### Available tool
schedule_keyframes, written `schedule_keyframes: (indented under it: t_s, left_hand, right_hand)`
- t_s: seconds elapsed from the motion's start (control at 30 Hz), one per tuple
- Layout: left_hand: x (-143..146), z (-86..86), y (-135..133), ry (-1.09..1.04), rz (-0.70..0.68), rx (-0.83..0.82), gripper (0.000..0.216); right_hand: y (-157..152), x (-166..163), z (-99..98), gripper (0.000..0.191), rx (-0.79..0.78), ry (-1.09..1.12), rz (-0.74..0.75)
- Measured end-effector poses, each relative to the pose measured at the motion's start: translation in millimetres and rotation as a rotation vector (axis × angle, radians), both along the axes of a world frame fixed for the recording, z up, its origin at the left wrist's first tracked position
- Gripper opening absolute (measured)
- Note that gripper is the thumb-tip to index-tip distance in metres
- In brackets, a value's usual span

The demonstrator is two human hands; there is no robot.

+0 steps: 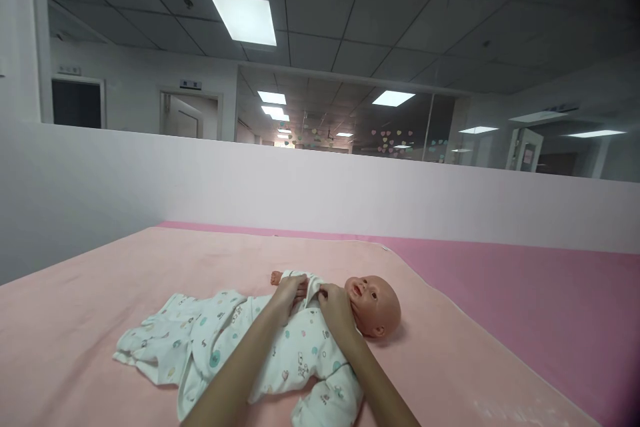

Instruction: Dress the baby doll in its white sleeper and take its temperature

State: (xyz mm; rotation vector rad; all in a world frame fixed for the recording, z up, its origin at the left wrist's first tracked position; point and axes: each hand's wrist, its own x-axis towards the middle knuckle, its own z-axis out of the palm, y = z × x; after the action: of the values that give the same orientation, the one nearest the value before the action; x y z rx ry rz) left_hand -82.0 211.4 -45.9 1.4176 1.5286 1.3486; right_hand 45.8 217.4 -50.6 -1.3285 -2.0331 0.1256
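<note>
A baby doll (376,303) lies on its back with its bald head to the right. White baby clothes (295,360) printed with small coloured animals and dots cover its body and spread out flat to the left. One small doll hand (276,277) pokes from the far sleeve. My left hand (290,297) rests on the doll's chest with its fingers curled at the cloth. Close to the doll's chin, my right hand (336,307) pinches the edge of the garment near the neckline. What lies under my left fingers is partly hidden.
A peach-pink sheet (100,307) lies under the doll, over a darker pink mat (540,307) that shows at the right and back. Behind it rises a low white wall (350,193) with glass above. Doors and ceiling lights are seen beyond.
</note>
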Motion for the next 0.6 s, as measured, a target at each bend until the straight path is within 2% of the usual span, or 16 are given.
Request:
schedule_keyframes:
  t_s: [0.07,0.13,0.23,0.33,0.47,0.6]
  left_hand:
    - [-11.7,1.8,11.2,0.128,0.080,0.028,0.025]
    - [-20.4,2.0,20.9,0.261,0.102,0.107,0.026]
    - [-22.5,-2.3,32.3,0.740,0.030,0.182,0.043]
    - [-15.5,-6.5,37.7,1.152,0.051,0.142,0.042]
    - [-9.9,-3.9,26.1,1.236,0.175,0.152,0.027]
    - [-11.9,0.2,1.6,1.269,0.267,0.341,0.028]
  right_hand:
    - [-0.7,1.3,0.8,0.024,-0.003,-0.005,-0.005]
    - [-1.5,1.9,0.9,0.025,0.000,-0.002,-0.014]
    - [-1.8,2.2,-1.6,0.027,0.017,0.003,-0.006]
    - [-1.6,2.9,-5.4,0.028,0.038,0.004,0.001]
    - [-3.3,3.6,-8.2,0.024,0.079,0.035,-0.056]
    - [-11.0,1.5,-6.6,0.017,0.133,-0.010,-0.128]
